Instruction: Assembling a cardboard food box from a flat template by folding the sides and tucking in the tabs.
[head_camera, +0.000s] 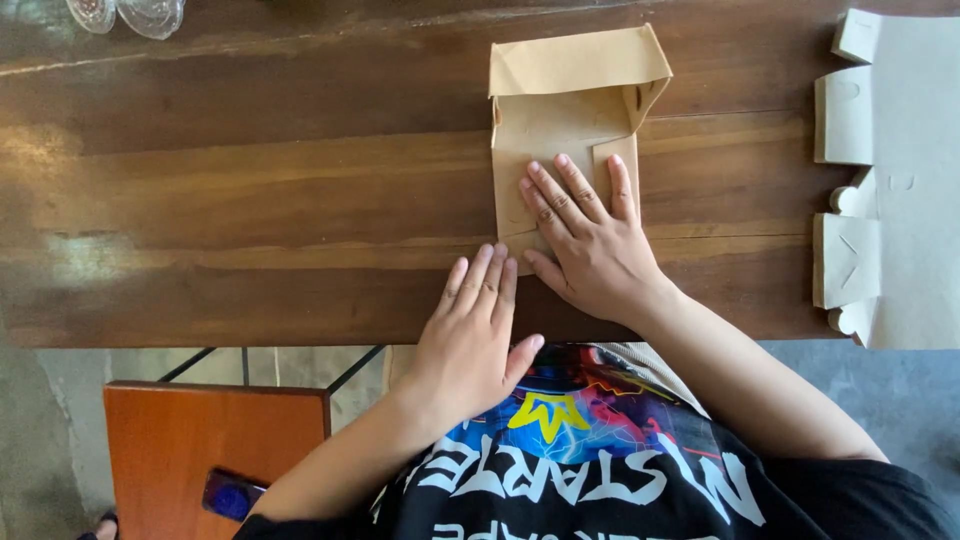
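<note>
Brown die-cut cardboard box blank (565, 120), half folded, on dark wooden plank table (250, 200), far flap raised.
Grey flat cardboard sheets (900, 180) at table's right edge. Right hand (585, 235) open, fingers spread, pressing flat on blank's near panel. Left hand (470, 335) flat, fingers together, on table just beside blank's near-left corner. Orange wooden stool (200, 450) below, small dark phone (232, 494) on it.

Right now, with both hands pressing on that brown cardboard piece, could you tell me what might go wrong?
The cardboard box blank lies partly folded under the right hand; its far flap stands up and might spring back if pressure eases. The left hand sits at the table edge, where the blank's near end could slip off. The flat blanks at the right overhang the edge and might get knocked down.
</note>
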